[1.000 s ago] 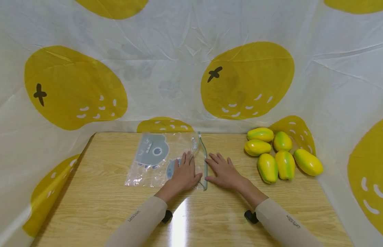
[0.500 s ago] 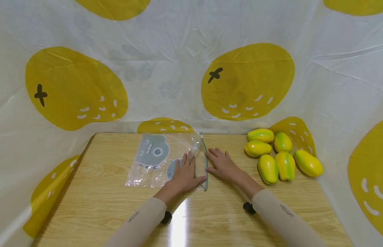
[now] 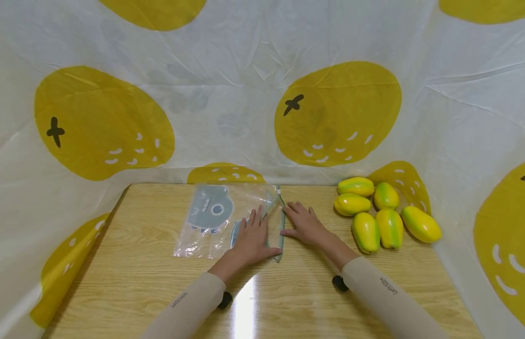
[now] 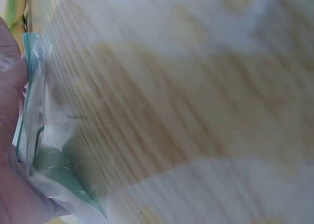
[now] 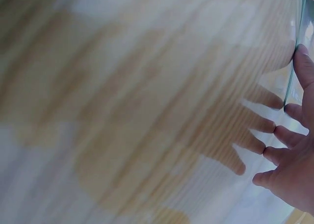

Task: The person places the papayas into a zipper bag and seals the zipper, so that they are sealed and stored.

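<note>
A clear zip bag point(image 3: 209, 207) with a grey-blue one-eyed monster print lies flat on the wooden table. Its green zip edge point(image 3: 282, 226) faces right, with a white slider at the far end. My left hand point(image 3: 250, 240) rests on the bag near this opening, fingers spread and thumb reaching to the zip edge. In the left wrist view the bag film point(image 4: 61, 175) bulges up beside that hand. My right hand point(image 3: 306, 225) lies just right of the zip edge, fingers spread, index and thumb tips right at it. Its other fingertips point(image 5: 270, 153) touch the tabletop.
Several yellow-green papayas point(image 3: 389, 228) lie in a group at the right rear of the table point(image 3: 330, 301). A white cloth point(image 3: 228, 117) with large yellow fruit prints hangs behind and at both sides. A dark wrist device point(image 3: 340, 284) sits under the right sleeve.
The zip edge has straightened, its far end shifting slightly right. My left thumb has stretched farther along it. My right forearm has moved a little left; the papayas stay put.
</note>
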`<act>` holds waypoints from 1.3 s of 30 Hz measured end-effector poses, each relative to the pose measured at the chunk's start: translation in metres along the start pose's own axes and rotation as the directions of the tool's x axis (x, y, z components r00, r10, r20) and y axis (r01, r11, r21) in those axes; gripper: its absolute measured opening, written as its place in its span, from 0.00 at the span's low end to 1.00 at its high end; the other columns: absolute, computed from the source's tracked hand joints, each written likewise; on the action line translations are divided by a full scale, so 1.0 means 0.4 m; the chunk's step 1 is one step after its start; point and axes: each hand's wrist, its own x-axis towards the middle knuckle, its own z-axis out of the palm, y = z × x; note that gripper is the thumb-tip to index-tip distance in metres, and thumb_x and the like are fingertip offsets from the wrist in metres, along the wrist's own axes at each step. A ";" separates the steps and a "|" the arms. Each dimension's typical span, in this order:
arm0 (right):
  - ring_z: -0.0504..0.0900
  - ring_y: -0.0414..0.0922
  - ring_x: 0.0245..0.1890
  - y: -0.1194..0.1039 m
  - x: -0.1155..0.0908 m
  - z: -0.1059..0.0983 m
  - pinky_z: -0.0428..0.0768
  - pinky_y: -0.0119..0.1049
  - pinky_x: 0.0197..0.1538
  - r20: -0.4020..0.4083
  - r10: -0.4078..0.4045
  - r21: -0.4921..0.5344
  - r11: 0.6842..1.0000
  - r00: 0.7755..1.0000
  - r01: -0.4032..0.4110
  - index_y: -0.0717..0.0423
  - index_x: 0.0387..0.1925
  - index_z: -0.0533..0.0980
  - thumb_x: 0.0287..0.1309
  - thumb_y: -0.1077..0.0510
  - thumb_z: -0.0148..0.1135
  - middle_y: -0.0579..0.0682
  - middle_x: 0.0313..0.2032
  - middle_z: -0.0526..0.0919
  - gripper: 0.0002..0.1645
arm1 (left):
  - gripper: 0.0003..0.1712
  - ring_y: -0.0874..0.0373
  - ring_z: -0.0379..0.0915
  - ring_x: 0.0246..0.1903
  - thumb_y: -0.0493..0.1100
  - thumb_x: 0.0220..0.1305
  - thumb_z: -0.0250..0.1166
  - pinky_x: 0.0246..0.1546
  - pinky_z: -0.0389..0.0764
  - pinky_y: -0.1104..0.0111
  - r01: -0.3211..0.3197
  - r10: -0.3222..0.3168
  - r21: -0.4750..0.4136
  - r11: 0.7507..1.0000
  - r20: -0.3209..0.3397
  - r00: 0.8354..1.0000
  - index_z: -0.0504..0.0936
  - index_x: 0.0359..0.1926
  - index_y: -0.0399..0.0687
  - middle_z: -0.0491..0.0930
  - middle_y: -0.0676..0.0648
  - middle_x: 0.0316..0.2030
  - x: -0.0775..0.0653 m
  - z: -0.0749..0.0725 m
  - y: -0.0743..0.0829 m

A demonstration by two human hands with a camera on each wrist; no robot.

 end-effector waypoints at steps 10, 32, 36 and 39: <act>0.57 0.68 0.77 -0.002 0.001 0.004 0.56 0.78 0.69 -0.003 0.033 -0.007 0.999 0.999 -0.033 0.59 0.74 0.66 0.60 0.37 0.70 0.64 0.77 0.62 0.50 | 0.70 0.36 0.42 0.81 0.76 0.50 0.73 0.70 0.65 0.37 0.022 -0.024 -0.055 0.998 -0.031 0.999 0.56 0.79 0.36 0.38 0.36 0.83 0.004 -0.001 0.021; 0.54 0.64 0.79 -0.004 0.007 0.007 0.55 0.78 0.70 0.027 0.074 -0.019 0.997 0.997 -0.073 0.56 0.76 0.64 0.60 0.34 0.69 0.60 0.78 0.59 0.52 | 0.65 0.36 0.44 0.80 0.74 0.50 0.74 0.74 0.63 0.45 -0.029 0.023 -0.051 0.998 -0.109 0.994 0.64 0.75 0.34 0.36 0.34 0.82 -0.026 -0.004 0.014; 0.54 0.64 0.79 -0.004 0.008 0.008 0.54 0.78 0.70 0.029 0.077 -0.015 0.997 0.997 -0.077 0.57 0.76 0.63 0.60 0.35 0.69 0.60 0.79 0.59 0.52 | 0.66 0.37 0.44 0.80 0.75 0.50 0.73 0.75 0.63 0.45 -0.028 0.025 -0.032 0.999 -0.108 0.994 0.63 0.76 0.35 0.37 0.34 0.82 -0.028 -0.004 0.017; 0.54 0.64 0.80 -0.003 0.009 0.009 0.54 0.78 0.70 0.031 0.079 -0.008 0.997 0.996 -0.079 0.57 0.76 0.63 0.60 0.35 0.69 0.60 0.79 0.59 0.52 | 0.68 0.36 0.43 0.80 0.75 0.49 0.74 0.75 0.63 0.46 -0.025 0.021 -0.052 0.998 -0.092 0.996 0.61 0.77 0.34 0.36 0.34 0.82 -0.028 -0.004 0.019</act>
